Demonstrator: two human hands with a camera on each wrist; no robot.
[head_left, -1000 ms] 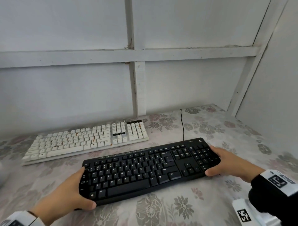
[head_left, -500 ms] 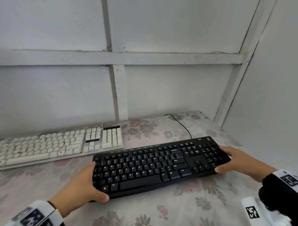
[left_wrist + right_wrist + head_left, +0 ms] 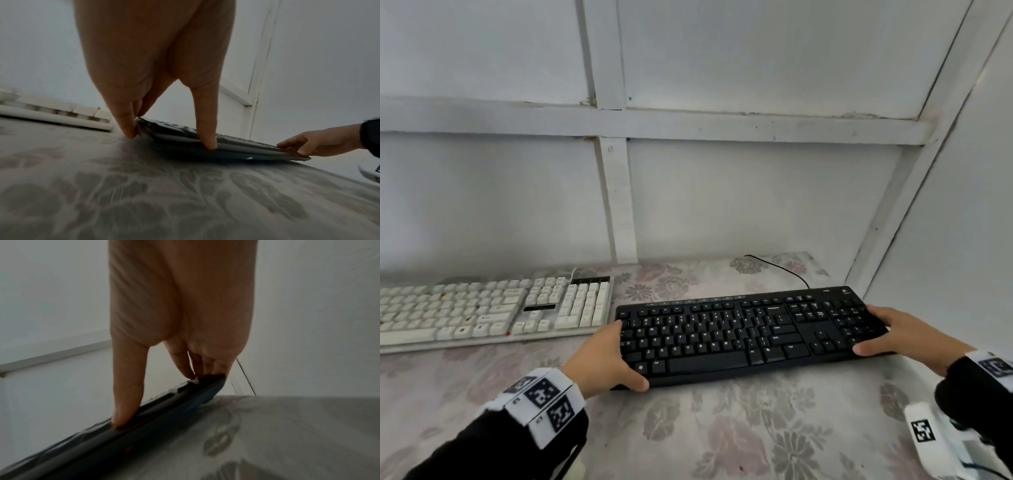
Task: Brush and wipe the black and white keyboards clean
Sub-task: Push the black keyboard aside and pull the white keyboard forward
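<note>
1. White panelled walls back a floral table [image 3: 722,438]: left hand [image 3: 602,359] and right hand [image 3: 907,334] grip the black keyboard [image 3: 739,337] by its ends, beside the stained white keyboard [image 3: 493,311]; no brush or cloth shows.
2. Left wrist: thumb and fingers [image 3: 207,129] clamp the board's end.
3. Right wrist: same pinch; cleaning looks unstarted.

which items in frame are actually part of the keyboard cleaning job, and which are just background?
Part of the job:
- black keyboard, held at its ends by the left hand and the right hand
- white keyboard, lying untouched to its left, with orange specks on the keys

Just there:
- floral tablecloth
- black cable
- white wall frame

No brush or cloth in view.
</note>
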